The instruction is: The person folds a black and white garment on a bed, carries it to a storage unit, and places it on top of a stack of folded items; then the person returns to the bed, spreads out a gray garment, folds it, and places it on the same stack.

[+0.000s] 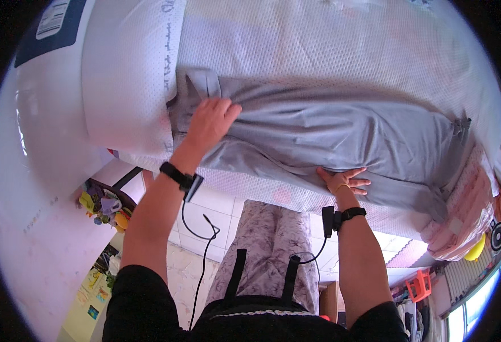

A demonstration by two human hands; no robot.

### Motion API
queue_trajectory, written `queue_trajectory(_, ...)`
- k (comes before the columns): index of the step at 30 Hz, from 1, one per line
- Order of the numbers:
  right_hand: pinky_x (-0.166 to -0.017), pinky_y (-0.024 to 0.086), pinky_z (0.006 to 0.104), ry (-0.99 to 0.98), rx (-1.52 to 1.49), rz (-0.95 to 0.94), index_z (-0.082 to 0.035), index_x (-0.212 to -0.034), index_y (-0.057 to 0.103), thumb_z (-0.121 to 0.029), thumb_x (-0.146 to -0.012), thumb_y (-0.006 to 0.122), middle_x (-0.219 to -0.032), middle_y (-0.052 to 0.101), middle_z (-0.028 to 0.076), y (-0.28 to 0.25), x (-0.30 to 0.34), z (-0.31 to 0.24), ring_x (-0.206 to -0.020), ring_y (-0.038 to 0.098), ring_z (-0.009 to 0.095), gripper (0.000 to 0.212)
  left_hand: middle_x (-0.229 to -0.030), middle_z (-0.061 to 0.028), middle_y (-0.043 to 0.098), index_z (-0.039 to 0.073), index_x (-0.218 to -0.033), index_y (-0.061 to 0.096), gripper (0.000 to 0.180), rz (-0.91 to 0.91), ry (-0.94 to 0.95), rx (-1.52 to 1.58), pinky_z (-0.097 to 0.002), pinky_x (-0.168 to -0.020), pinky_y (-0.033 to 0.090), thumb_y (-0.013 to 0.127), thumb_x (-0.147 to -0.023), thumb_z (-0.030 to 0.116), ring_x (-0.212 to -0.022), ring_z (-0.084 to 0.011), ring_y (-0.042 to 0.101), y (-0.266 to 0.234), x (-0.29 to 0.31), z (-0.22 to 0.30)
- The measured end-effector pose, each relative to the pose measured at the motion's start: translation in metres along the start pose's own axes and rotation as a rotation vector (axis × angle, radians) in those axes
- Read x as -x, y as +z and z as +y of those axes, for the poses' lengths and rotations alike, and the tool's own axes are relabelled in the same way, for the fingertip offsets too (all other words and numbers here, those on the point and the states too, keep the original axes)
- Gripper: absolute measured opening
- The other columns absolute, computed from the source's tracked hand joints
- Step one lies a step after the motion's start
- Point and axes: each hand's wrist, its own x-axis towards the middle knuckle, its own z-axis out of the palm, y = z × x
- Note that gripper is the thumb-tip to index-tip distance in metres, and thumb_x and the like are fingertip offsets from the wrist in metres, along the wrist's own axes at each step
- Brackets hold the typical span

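Note:
A grey cloth garment, long and folded over, lies wrinkled across the bed in front of me. At its left end, my left hand is on the fabric with its fingers curled down and drawn together, closed on the cloth; the fingertips are partly hidden. My right hand rests flat on the garment's near edge, right of the middle, its fingers spread and open. Both wrists carry black straps with small devices. A small flap of the garment sticks up beyond my left hand.
The bed has a white quilted cover. A white padded piece stands at the left. Pink crumpled bedding lies at the right end. Below are pale floor tiles, toys at left and a red stool at right.

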Motion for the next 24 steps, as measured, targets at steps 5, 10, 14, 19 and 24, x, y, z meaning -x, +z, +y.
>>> queue_trajectory(5,-0.115,0.007,0.0718,-0.014,0.075,-0.001,-0.018,-0.140,-0.046,-0.079,-0.048,0.082,-0.154,-0.031,0.033,-0.003,0.004,-0.004,-0.143,-0.019,0.058,0.169,-0.088,-0.0024,0.054,0.014,-0.091,0.058,0.008,-0.077,-0.228,-0.120,-0.0362,-0.075,0.045,0.058,-0.083,0.014,-0.088,-0.0217,0.058,0.010,0.052,0.009)
queue_trajectory(10,-0.116,0.002,0.0697,-0.037,0.059,0.028,-0.016,-0.140,-0.047,-0.079,-0.049,0.082,-0.152,-0.033,0.034,0.001,0.000,-0.002,-0.142,-0.021,0.058,0.169,-0.086,-0.0023,0.056,0.014,-0.089,0.060,0.006,-0.115,-0.410,-0.263,-0.0389,-0.074,0.045,0.057,-0.084,0.016,-0.089,-0.0221,0.058,0.007,0.078,-0.008)
queue_trajectory(14,-0.116,0.000,0.0692,-0.088,0.040,0.030,-0.016,-0.139,-0.048,-0.079,-0.048,0.083,-0.151,-0.035,0.033,0.004,-0.001,0.000,-0.142,-0.023,0.057,0.170,-0.089,-0.0029,0.059,0.014,-0.095,0.064,0.013,-0.191,-0.480,-0.274,-0.0401,-0.076,0.047,0.057,-0.084,0.015,-0.092,-0.0231,0.059,0.003,0.102,-0.008)
queue_trajectory(19,-0.117,0.007,0.0684,-0.033,0.026,0.087,-0.026,-0.144,-0.042,-0.080,-0.046,0.082,-0.157,-0.028,0.029,0.007,-0.006,0.003,-0.144,-0.012,0.059,0.166,-0.109,-0.0053,0.063,0.013,-0.121,0.062,0.034,-0.208,-0.477,-0.169,-0.0426,-0.087,0.047,0.055,-0.088,0.009,-0.104,-0.0266,0.059,-0.009,0.087,-0.007)
queue_trajectory(24,-0.115,0.006,0.0719,-0.032,0.019,0.050,-0.023,-0.142,-0.044,-0.079,-0.045,0.083,-0.155,-0.032,0.030,0.006,-0.009,0.002,-0.143,-0.020,0.058,0.170,-0.127,-0.0055,0.061,0.013,-0.124,0.060,0.035,-0.025,-0.375,-0.164,-0.0455,-0.103,0.042,0.050,-0.092,0.005,-0.117,-0.0265,0.056,0.004,0.030,-0.048)
